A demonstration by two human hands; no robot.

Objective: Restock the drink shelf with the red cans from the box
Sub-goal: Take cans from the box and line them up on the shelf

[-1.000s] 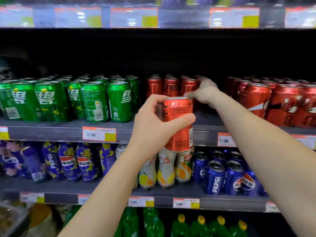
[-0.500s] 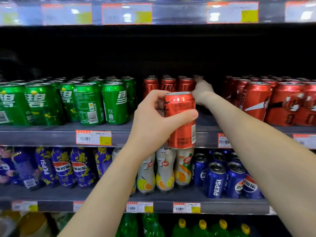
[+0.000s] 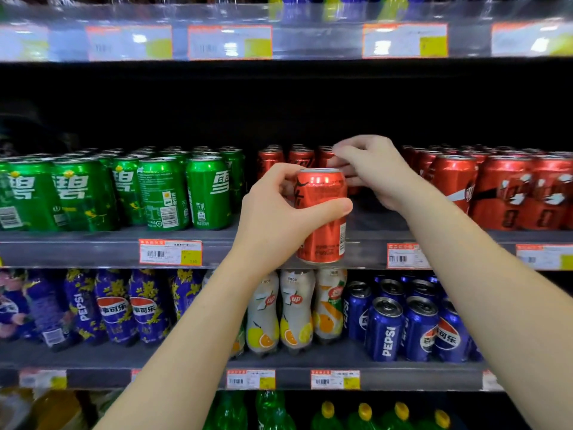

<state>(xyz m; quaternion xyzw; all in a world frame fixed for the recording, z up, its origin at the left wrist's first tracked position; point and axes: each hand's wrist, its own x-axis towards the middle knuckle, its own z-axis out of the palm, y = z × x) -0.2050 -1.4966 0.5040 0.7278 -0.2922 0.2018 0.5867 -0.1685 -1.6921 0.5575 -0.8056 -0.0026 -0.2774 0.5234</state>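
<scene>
Grips the red can (image 3: 324,240) upright with the left hand (image 3: 273,221), thumb across its front, just before the drink shelf (image 3: 93,251) edge. Holds the right hand (image 3: 378,172) just behind the can top, fingers curled; cannot tell whether grasping anything.

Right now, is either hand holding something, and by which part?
The left hand grips a red can round its upper side, thumb across the front. The right hand is curled; whether it holds anything cannot be told.
</scene>
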